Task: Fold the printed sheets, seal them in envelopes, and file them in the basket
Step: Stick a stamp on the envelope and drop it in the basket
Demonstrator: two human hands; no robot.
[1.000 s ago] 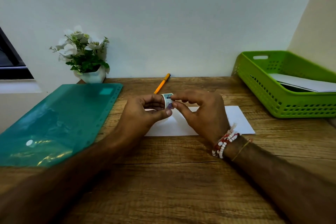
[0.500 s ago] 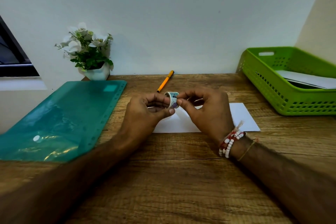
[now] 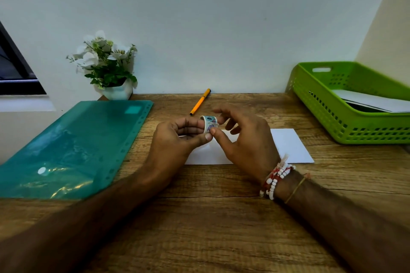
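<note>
The left hand [image 3: 175, 139] holds a small patterned roll of tape [image 3: 209, 122] just above the table [image 3: 199, 217]. Its grip is closed round the roll, fingers curled behind and thumb underneath. The right hand [image 3: 246, 139] works at the roll's face. Thumb and forefinger are nipped together on what looks like the loose end, and the other fingers are spread out of the way. Whether the end has lifted is too small to tell.

Right below both hands a white envelope [image 3: 288, 148] lies flat, partly hidden by them. I can't see its flap, nor whether a sheet is inside. The green basket [image 3: 332, 117] stands well to the right with white paper [image 3: 372, 101] already in it. A teal folder [image 3: 77, 144] lies to the left, with a pen [image 3: 200, 101] and a plant [image 3: 108, 66] by the wall.

As I read it, this is the sealing step, and the job now is to free a strip. To do it well, I'd have the left hand hold the roll steady while the right thumbnail catches the edge and peels slowly in line with the roll, so the strip comes away whole and not as a sliver. Pull only enough to bridge the flap. Keep the sticky side off the fingers and off the envelope until it is lined up, because tape laid crooked on paper tends to tear it when lifted.
</note>
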